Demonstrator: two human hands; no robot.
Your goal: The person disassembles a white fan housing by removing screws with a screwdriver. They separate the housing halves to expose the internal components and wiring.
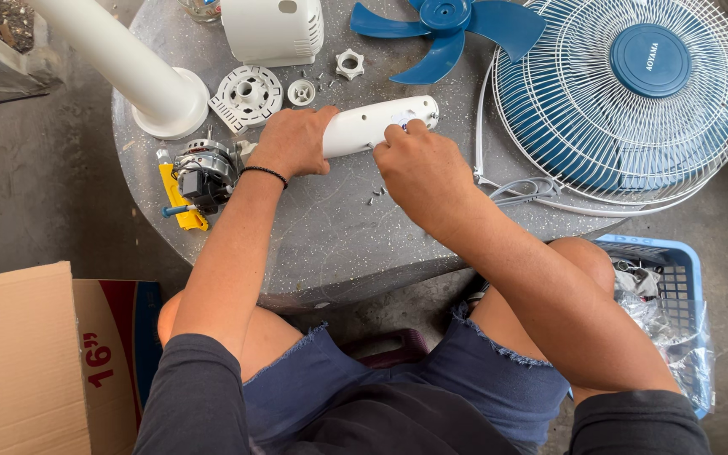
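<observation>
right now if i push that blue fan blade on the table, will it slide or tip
The blue fan blade lies flat on the stone table, so it would probably slide or spin, not tip. It looks like thin plastic: likely light, with slightly bendy tips.

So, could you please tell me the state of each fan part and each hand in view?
white fan housing: lying flat, gripped at both ends
left hand: closed around the housing
right hand: fingers pressed on the housing
fan blade: detached, flat on the table
fan guard: removed, lying flat
motor: exposed, uncased
cardboard box: open
</observation>
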